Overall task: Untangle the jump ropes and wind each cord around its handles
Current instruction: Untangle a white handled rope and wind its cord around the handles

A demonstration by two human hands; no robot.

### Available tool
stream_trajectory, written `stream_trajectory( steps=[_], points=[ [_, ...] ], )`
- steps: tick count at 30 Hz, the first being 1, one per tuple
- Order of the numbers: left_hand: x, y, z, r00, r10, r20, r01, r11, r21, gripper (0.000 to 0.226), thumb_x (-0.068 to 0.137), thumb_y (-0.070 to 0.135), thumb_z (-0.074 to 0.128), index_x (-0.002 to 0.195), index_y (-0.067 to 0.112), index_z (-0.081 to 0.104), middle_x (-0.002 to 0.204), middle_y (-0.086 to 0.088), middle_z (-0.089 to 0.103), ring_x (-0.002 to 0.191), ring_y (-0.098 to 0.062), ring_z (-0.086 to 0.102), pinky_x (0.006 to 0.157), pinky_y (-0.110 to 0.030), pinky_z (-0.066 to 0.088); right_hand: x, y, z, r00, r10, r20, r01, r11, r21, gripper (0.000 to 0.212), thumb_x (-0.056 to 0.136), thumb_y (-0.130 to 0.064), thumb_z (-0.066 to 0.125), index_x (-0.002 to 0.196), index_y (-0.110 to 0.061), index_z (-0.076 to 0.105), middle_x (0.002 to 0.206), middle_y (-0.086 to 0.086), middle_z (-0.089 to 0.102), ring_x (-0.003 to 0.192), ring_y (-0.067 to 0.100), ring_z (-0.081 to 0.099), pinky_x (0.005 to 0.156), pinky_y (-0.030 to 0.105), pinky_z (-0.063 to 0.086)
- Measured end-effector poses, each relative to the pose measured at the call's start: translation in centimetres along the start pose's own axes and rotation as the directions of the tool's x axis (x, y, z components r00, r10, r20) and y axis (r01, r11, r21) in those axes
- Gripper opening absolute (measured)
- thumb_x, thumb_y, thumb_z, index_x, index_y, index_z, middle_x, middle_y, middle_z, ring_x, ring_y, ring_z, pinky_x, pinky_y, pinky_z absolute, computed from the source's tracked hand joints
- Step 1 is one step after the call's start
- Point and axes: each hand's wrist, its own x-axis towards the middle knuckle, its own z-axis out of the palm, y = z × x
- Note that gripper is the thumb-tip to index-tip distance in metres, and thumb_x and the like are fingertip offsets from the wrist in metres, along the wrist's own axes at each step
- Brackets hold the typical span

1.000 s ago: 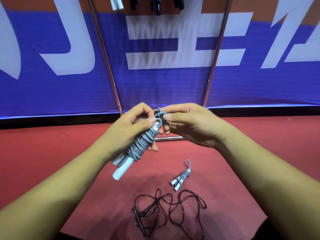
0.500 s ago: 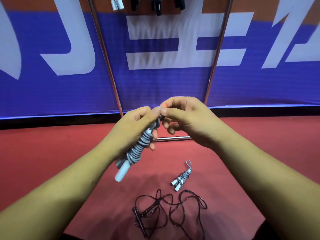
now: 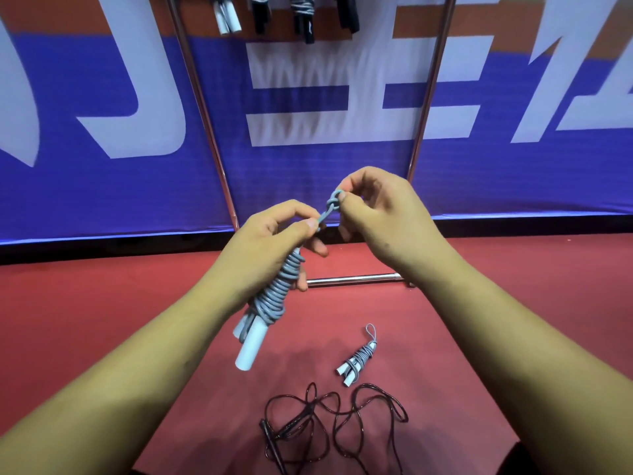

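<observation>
While the tangled black rope (image 3: 269, 437) lies on the red floor (image 3: 102, 320) at 6 o'clock, wound grey one (image 3: 359, 359) just beyond, left hand (image 3: 270, 241) grips the wrapped grey rope (image 3: 274, 296) mid-frame, and right hand (image 3: 380, 207) pinches its loop end (image 3: 334, 200) up at 1 o'clock.

This looked like a sports hall or gym. The floor (image 3: 102, 320) was smooth red sports flooring, backed by a long blue banner (image 3: 308, 186) with huge white letters (image 3: 342, 80). A shiny metal rack (image 3: 349, 279) stood before it, wound jump ropes (image 3: 308, 18) hanging at its top, and a black jump rope (image 3: 335, 411) lay loose on the floor.
</observation>
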Motion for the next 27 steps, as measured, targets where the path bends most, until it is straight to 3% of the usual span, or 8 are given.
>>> stream_trajectory(
  steps=[3, 6, 9, 14, 17, 21, 24, 27],
  points=[
    [0.1, 0.6, -0.3, 1.000, 0.010, -0.022, -0.010, 1.000, 0.015, 0.011, 0.097, 0.016, 0.055, 0.089, 0.018, 0.063, 0.081, 0.000, 0.069, 0.045, -0.028, 0.058, 0.048, -0.024, 0.045, 0.3, -0.2, -0.7, 0.989, 0.047, 0.139, -0.074, 0.977, 0.198, 0.019, 0.093, 0.002, 0.050, 0.104, -0.003, 0.065, 0.077, 0.017, 0.059, 0.061, 0.022, 0.058, 0.069, 0.037, 0.053],
    [0.8, 1.3, -0.4, 0.999, 0.040, -0.023, -0.039, 0.999, 0.018, 0.008, 0.098, 0.018, 0.054, 0.096, 0.012, 0.059, 0.073, -0.004, 0.065, 0.045, -0.028, 0.055, 0.045, -0.024, 0.043, 0.8, -0.6, -0.8, 0.982, 0.077, 0.172, -0.139, 0.913, 0.384, 0.017, 0.092, 0.006, 0.053, 0.095, 0.002, 0.069, 0.078, 0.022, 0.061, 0.063, 0.022, 0.059, 0.079, 0.041, 0.053],
    [1.8, 2.2, -0.2, 0.992, 0.120, -0.025, -0.117, 0.988, 0.097, 0.019, 0.091, 0.039, 0.064, 0.099, 0.022, 0.059, 0.059, -0.005, 0.056, 0.043, -0.027, 0.053, 0.045, -0.029, 0.045, 1.9, -1.5, -1.1, 0.988, 0.072, 0.140, -0.126, 0.897, 0.424, 0.012, 0.089, 0.005, 0.060, 0.085, 0.001, 0.070, 0.078, 0.020, 0.063, 0.067, 0.027, 0.058, 0.072, 0.037, 0.055],
    [3.7, 5.1, -0.6, 0.972, 0.221, -0.076, -0.196, 0.948, 0.251, 0.007, 0.096, 0.038, 0.055, 0.101, 0.041, 0.059, 0.057, -0.010, 0.060, 0.042, -0.031, 0.060, 0.049, -0.031, 0.051, 4.7, -4.2, -2.8, 0.993, -0.002, 0.120, -0.021, 0.981, 0.191, 0.008, 0.088, -0.003, 0.065, 0.083, 0.002, 0.067, 0.071, 0.021, 0.065, 0.061, 0.022, 0.062, 0.064, 0.030, 0.055],
    [5.5, 6.9, -1.1, 0.953, 0.282, -0.114, -0.238, 0.924, 0.298, 0.011, 0.101, 0.034, 0.047, 0.101, 0.036, 0.059, 0.058, -0.011, 0.063, 0.042, -0.030, 0.061, 0.046, -0.026, 0.049, 6.8, -5.8, -3.4, 0.994, -0.064, 0.091, 0.058, 0.996, 0.068, 0.011, 0.088, -0.006, 0.066, 0.080, 0.002, 0.065, 0.062, 0.015, 0.064, 0.053, 0.017, 0.059, 0.059, 0.033, 0.053],
    [8.6, 8.9, -1.8, 0.912, 0.358, -0.201, -0.266, 0.888, 0.375, 0.012, 0.100, 0.026, 0.048, 0.096, 0.028, 0.059, 0.061, -0.002, 0.069, 0.043, -0.026, 0.062, 0.045, -0.025, 0.049, 9.9, -7.4, -3.4, 0.979, -0.205, -0.001, 0.203, 0.970, -0.135, 0.013, 0.084, -0.011, 0.067, 0.072, -0.007, 0.063, 0.053, -0.003, 0.059, 0.049, 0.007, 0.051, 0.052, 0.024, 0.043],
    [11.6, 10.8, -2.3, 0.909, 0.352, -0.225, -0.276, 0.910, 0.308, 0.016, 0.098, 0.020, 0.048, 0.093, 0.023, 0.062, 0.063, -0.006, 0.070, 0.042, -0.025, 0.061, 0.046, -0.033, 0.055, 12.2, -8.2, -3.6, 0.937, -0.336, -0.092, 0.310, 0.924, -0.223, 0.012, 0.083, -0.012, 0.067, 0.072, -0.008, 0.063, 0.060, -0.001, 0.061, 0.054, 0.003, 0.047, 0.051, 0.014, 0.036],
    [14.2, 12.6, -2.5, 0.926, 0.324, -0.192, -0.298, 0.942, 0.153, 0.019, 0.100, 0.015, 0.048, 0.091, 0.011, 0.064, 0.075, -0.019, 0.066, 0.039, -0.013, 0.059, 0.037, -0.028, 0.047, 14.5, -8.5, -4.5, 0.923, -0.348, -0.163, 0.328, 0.935, -0.139, 0.012, 0.085, -0.006, 0.065, 0.073, -0.008, 0.063, 0.058, -0.003, 0.058, 0.053, 0.001, 0.047, 0.052, 0.012, 0.034]
  ],
)
